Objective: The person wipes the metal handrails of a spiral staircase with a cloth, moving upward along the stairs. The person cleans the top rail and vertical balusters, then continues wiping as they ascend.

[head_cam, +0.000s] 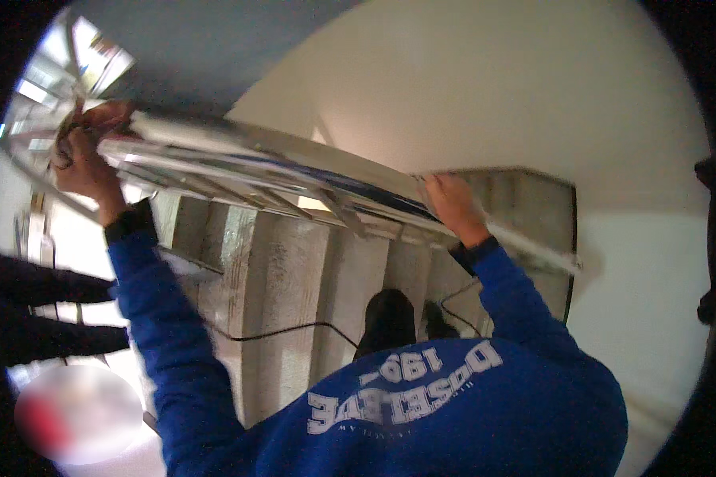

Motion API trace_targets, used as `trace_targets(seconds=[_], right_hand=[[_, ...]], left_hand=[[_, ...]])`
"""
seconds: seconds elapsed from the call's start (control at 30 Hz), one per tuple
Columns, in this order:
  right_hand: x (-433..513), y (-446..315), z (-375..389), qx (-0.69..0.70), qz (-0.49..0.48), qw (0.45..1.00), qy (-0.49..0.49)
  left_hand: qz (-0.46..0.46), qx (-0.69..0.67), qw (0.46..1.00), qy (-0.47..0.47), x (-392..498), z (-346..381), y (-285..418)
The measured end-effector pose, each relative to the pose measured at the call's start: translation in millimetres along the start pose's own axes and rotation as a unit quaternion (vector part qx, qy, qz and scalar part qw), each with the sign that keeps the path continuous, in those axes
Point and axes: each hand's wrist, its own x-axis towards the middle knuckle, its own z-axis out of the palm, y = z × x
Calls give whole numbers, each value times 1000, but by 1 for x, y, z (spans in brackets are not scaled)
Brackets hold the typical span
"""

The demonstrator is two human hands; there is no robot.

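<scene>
A long, pale ladder-like frame (pixel 328 155) with crossbars and a dark blue strip spans the view above a staircase, tilted down to the right. My left hand (pixel 89 158) grips its left end, where the fingers and a reddish-brown patch blur together. Near the frame's right part, my right hand (pixel 453 203) is closed around its upper rail. The thin right end of the frame (pixel 549 253) sticks out beyond that hand, close to the white wall. Blur hides whether the frame is a ladder or another metal structure.
Pale stair treads (pixel 286 280) lie below, and a black cable (pixel 274 334) runs across them. My dark-clad leg (pixel 388 319) is on the stairs. A white wall (pixel 632 286) borders the right. At left is another person's dark-clothed limb (pixel 53 280), near a light rail (pixel 42 179).
</scene>
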Motion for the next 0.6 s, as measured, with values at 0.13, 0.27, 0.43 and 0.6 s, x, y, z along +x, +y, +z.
trace_targets(seconds=[0.13,0.27,0.43,0.6], right_hand=[[-1,0,8,-11,-3,1000,-21],[8,19,14,-2,65,998,-20],[19,33,16,-5,13,1000,-7],[12,30,17,5,13,1000,12]], left_hand=[[-169,-29,976,134,-177,-12,55],[-454,-104,871,158,-428,14,95],[-709,-311,601,202,-626,28,180],[-775,-151,553,266,-687,38,230]])
